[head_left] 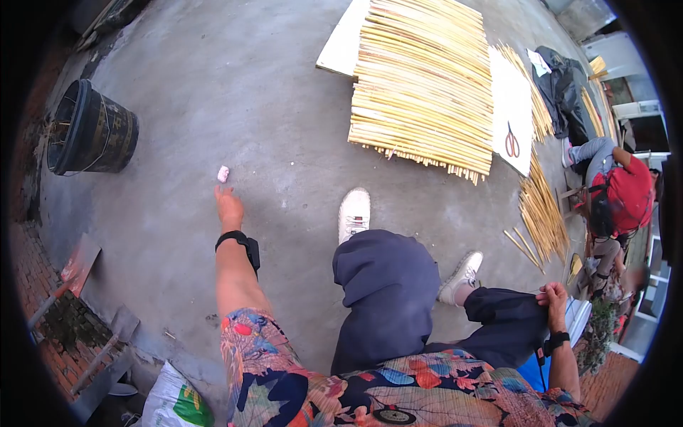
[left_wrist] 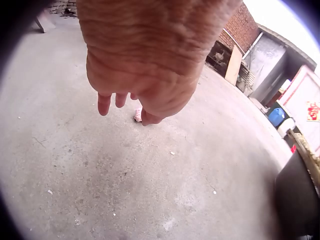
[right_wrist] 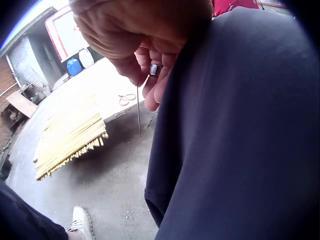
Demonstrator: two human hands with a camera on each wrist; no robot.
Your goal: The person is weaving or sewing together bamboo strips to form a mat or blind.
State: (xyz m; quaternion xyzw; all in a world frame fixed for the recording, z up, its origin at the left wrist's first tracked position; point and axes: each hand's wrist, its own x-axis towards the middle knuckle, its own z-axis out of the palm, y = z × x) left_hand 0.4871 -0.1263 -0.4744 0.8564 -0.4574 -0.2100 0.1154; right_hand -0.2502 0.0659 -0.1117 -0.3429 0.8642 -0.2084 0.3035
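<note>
My left hand [head_left: 229,208] reaches forward and down over the concrete floor, fingers loosely extended and holding nothing. Just beyond its fingertips is a small pink-and-white roll [head_left: 223,174], which looks like wound thread. In the left wrist view the thumb partly hides this roll [left_wrist: 137,115]. By my right knee, my right hand [head_left: 553,295] pinches a long thin needle [right_wrist: 138,110] between thumb and finger, its point hanging down. A dimpled metal ring, like a thimble [right_wrist: 154,70], sits on one finger of that hand.
A mat of yellow stalks [head_left: 423,89] lies on white boards ahead, with scissors [head_left: 511,141] on the right board. Loose stalks [head_left: 543,213] lie farther right, near a seated person in red [head_left: 626,192]. A black bucket [head_left: 107,132] stands left; a white sack [head_left: 174,398] is behind.
</note>
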